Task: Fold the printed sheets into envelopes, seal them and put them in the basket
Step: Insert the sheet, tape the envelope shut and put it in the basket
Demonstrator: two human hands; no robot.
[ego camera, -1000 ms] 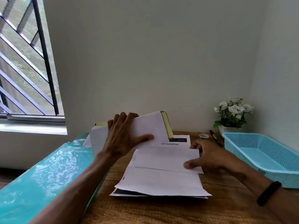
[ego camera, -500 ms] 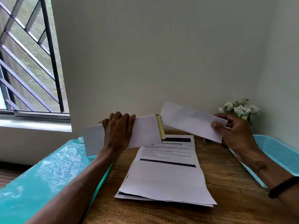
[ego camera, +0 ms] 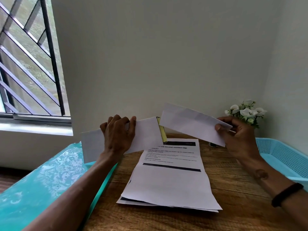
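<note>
- My left hand (ego camera: 119, 135) grips the envelope (ego camera: 145, 135), its yellow-edged open end facing right to take the insert.
- My right hand (ego camera: 236, 137) pinches the folded sheet (ego camera: 191, 124), aimed at that opening.
- Remaining sheets (ego camera: 168, 182) lie on the bench (ego camera: 233, 174); the basket (ego camera: 283, 157) waits at right.

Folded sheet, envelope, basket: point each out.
folded sheet (ego camera: 191, 125), head view, middle of its face.
envelope (ego camera: 145, 134), head view, face right of the left hand.
basket (ego camera: 281, 155), head view, mesh side wall.
</note>
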